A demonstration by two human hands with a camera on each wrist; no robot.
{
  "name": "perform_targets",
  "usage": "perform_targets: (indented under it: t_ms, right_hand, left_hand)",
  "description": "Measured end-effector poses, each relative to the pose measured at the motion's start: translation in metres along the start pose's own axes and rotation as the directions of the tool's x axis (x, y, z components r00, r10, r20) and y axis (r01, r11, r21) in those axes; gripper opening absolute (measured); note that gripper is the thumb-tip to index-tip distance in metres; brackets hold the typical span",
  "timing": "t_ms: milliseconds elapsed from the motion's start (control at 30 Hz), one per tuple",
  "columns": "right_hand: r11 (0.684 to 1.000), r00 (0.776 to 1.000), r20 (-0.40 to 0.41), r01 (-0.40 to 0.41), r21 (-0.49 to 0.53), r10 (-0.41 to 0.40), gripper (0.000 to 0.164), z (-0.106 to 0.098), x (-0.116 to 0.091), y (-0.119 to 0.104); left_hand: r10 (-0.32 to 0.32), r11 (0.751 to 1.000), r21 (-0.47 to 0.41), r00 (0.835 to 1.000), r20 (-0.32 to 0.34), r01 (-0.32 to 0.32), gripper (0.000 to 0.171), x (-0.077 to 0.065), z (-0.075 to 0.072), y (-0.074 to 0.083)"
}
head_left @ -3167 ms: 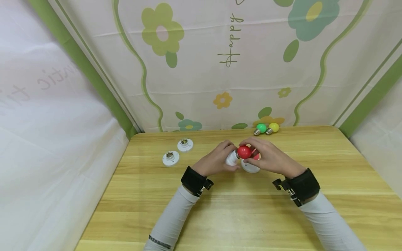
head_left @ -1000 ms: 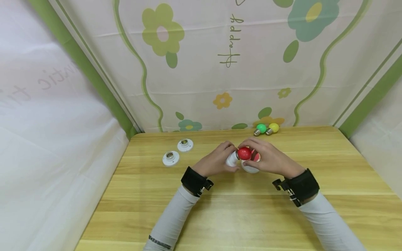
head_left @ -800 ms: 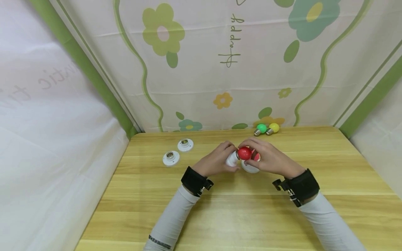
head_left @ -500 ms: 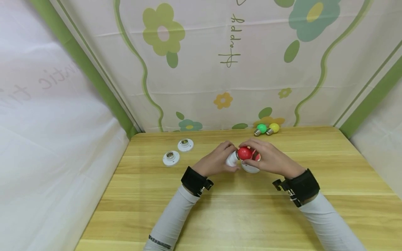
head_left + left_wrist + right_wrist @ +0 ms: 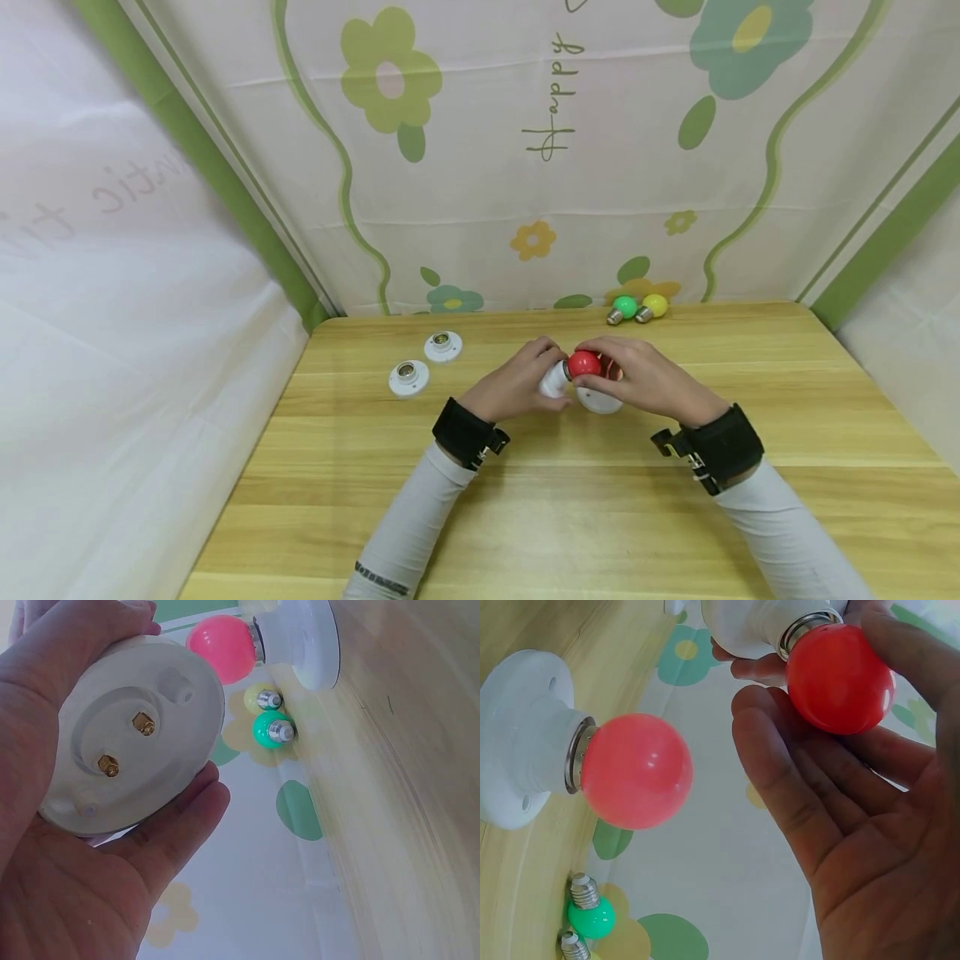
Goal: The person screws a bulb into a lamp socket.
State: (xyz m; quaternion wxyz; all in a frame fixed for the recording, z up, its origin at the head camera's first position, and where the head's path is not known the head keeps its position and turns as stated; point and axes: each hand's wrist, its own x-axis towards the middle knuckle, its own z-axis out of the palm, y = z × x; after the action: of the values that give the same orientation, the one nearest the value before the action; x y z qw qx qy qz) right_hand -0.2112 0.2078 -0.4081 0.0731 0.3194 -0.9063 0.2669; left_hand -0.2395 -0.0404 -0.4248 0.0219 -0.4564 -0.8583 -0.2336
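Left hand [image 5: 517,385]: wraps thumb and fingers round a white lamp holder [image 5: 553,380] near mid-frame
Right hand [image 5: 641,382]: just right of that, holds a red bulb [image 5: 840,679] between thumb and fingers
Held pair: tilted, up off the table [image 5: 555,508], a bit right of centre; touches bulb base to holder mouth, can't tell how deep
Holder underside: shows two brass terminals [image 5: 144,724] to the left wrist cam
Second bulb [image 5: 637,771]: pinkish red, stands in another holder [image 5: 600,403], mostly hidden behind the right hand in the head view
Green bulb [image 5: 626,307]: lies at the table's back edge, right of centre
Yellow bulb [image 5: 656,305]: lies just right of the green
Upper socket [image 5: 442,348]: sits flat, left of centre
Lower socket [image 5: 408,382]: sits near the other, slightly further left
Wrists: wear black straps [image 5: 459,433]
Backdrop [image 5: 465,183]: flowery white cloth, fills the top of the frame
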Motion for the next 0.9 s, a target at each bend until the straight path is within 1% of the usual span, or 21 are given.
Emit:
perform_targets:
  t_ms: [233, 467, 533, 633, 700, 767, 900]
  right_hand:
    - [1.000, 1.000, -0.003, -0.009, -0.007, 0.009, 0.040, 0.0005, -0.0001, -0.0003]
    - [0.999, 0.998, -0.039, 0.048, 0.007, -0.047, 0.057, 0.0004, -0.0001, 0.0009]
    - [0.998, 0.997, -0.047, 0.067, 0.018, -0.067, 0.055, 0.0008, 0.0001, 0.0013]
    - [0.995, 0.994, -0.055, 0.098, 0.023, -0.096, 0.045, 0.0012, 0.0002, 0.0013]
    - [0.993, 0.993, -0.057, 0.110, 0.034, -0.108, 0.041, 0.0011, 0.0001, 0.0009]
    - [0.992, 0.992, -0.057, 0.117, 0.050, -0.114, 0.043, 0.0009, 0.0000, 0.0005]
    - [0.990, 0.992, -0.049, 0.122, 0.074, -0.118, 0.051, 0.0008, 0.0005, 0.0001]
  left_hand:
    - [0.005, 1.000, 0.000, 1.000, 0.003, -0.005, 0.052, 0.0007, 0.0006, -0.0003]
    - [-0.007, 1.000, 0.000, 1.000, 0.008, 0.007, 0.053, 0.0007, 0.0001, 0.0008]
    - [-0.007, 1.000, 0.004, 1.000, 0.011, 0.007, 0.053, 0.0007, -0.0001, 0.0008]
    - [-0.006, 1.000, 0.001, 1.000, 0.011, 0.006, 0.054, 0.0010, -0.0005, 0.0007]
    - [-0.004, 1.000, -0.003, 1.000, 0.007, 0.004, 0.054, 0.0014, -0.0005, 0.0006]
    - [0.000, 1.000, -0.004, 1.000, 0.000, 0.000, 0.054, 0.0019, -0.0006, 0.0006]
    - [0.006, 1.000, -0.001, 1.000, -0.009, -0.006, 0.053, 0.0021, -0.0001, 0.0005]
